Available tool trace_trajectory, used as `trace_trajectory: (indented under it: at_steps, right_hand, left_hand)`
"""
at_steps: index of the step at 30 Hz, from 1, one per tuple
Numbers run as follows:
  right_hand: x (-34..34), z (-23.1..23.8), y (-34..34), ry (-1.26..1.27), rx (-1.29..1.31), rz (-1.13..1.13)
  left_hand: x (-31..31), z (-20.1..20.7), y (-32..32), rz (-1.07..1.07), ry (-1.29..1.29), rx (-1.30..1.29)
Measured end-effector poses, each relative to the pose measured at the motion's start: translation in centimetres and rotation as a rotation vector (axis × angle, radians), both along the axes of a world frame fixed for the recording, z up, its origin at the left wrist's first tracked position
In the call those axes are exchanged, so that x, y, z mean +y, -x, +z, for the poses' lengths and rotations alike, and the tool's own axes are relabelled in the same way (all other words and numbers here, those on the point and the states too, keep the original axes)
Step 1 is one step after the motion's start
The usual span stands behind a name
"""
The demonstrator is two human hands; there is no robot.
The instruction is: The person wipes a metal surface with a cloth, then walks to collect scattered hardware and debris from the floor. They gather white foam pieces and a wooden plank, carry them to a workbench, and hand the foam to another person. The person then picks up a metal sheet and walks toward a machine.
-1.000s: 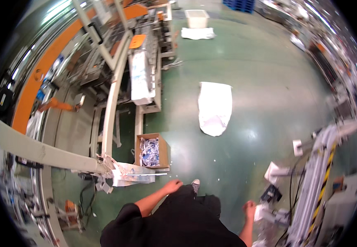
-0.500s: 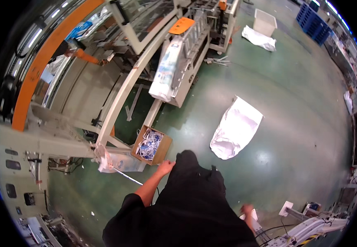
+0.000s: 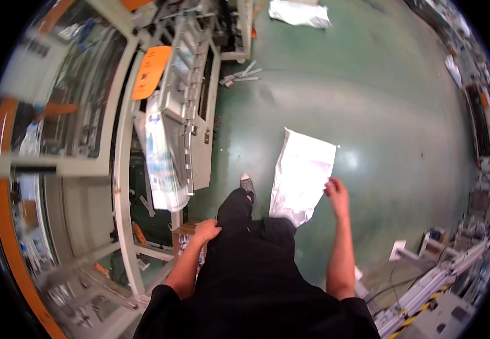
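Hanging slack with nothing grasped, the right hand [image 3: 337, 196] is hovering beside the edge of the white sack [image 3: 306, 164], while the left hand [image 3: 205, 230] is hanging half-curled near the cardboard box [image 3: 178, 233], its grip unclear. Walking seems the step underway; reaching the sack, lying on the green floor [image 3: 394, 107], would be calling for bending low. Machines [image 3: 202, 155] are lining both sides.

No legible txt; marks on orange panel [image 3: 152, 70] & printed pkg [image 3: 161, 155] too blurry.

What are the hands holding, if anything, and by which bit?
Nothing shows in the left hand or right hand; the white sack lies on the floor.
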State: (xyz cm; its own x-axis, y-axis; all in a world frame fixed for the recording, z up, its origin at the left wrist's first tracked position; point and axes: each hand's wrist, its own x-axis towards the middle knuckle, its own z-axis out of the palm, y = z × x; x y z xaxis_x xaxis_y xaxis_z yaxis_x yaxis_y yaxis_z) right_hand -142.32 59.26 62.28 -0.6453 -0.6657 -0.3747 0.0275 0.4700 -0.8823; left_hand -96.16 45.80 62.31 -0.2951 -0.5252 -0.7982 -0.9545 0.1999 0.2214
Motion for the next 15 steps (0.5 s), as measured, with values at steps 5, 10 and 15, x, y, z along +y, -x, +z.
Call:
trace_trajectory:
  at_steps: [5, 10, 15]
  right_hand:
    - [-5.6, -1.3, -6.4, -0.19, -0.246, 0.001]
    - [-13.0, -4.1, -2.1, -0.309, -0.175, 0.074]
    - [-23.3, -9.4, 7.0, -0.416, -0.032, 0.218]
  left_hand:
    - [-7.4, 0.8, -1.2, 0.123, -0.21, 0.033]
    - [-12.3, 1.2, 1.7, 0.142, -0.192, -0.078]
    - [-19.2, 1.9, 8.5, 0.293, -0.344, -0.186]
